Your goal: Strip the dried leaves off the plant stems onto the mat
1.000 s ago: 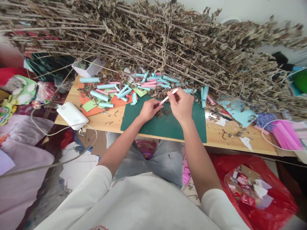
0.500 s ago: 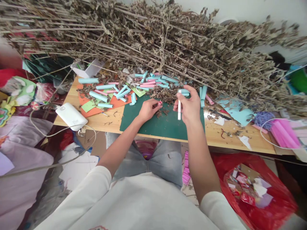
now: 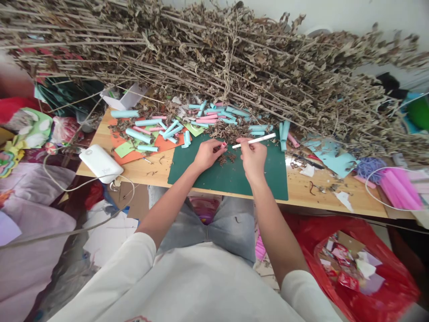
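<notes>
Over the green mat (image 3: 187, 167), my left hand (image 3: 207, 154) is closed around a small pink paper tube (image 3: 223, 145), whose end shows at the fingertips. My right hand (image 3: 254, 161) pinches a slim white stick, pen-like in shape (image 3: 259, 139). The stick slants, with its left end pointing at the pink tube and a gap between them. Crumbled dry leaves (image 3: 228, 158) lie on the mat between the hands, and a larger heap of them (image 3: 228, 131) sits just behind.
Blue and pink paper tubes (image 3: 172, 129) lie scattered behind and left of the mat. Bundled dried stalks (image 3: 201, 58) span the back. A white power bank (image 3: 100, 163) with a cable rests at the left edge. A red bag of scraps (image 3: 398, 273) stands lower right.
My right hand has moved down and slightly left. The white stick has swung from upright to nearly level, its tip now near the pink tube. My left hand has stayed put.
</notes>
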{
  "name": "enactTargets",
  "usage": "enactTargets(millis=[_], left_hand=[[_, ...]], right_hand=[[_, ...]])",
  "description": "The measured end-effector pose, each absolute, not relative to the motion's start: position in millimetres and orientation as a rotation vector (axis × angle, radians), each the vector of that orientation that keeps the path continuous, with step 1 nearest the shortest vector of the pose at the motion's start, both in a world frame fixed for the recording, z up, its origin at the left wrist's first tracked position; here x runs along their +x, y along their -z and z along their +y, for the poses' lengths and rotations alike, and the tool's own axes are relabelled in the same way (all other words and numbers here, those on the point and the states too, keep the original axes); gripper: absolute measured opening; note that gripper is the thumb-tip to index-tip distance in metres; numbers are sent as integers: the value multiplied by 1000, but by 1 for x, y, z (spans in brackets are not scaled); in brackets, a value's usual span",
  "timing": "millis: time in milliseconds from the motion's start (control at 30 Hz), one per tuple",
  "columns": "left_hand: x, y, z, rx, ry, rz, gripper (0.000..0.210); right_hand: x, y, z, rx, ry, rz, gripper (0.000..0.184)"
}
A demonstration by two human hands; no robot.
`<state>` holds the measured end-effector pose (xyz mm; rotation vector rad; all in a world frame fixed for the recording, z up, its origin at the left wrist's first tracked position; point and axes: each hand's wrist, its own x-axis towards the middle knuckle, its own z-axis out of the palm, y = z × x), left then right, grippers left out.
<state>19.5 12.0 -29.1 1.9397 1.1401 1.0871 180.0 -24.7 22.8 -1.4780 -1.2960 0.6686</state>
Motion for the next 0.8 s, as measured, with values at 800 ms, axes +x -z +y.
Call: enactTargets(millis=[800], left_hand=[[19,28,11,1947,-1097,1133,17]], right_hand=[[170,-34,-34,-1596,-411,-1408,38]])
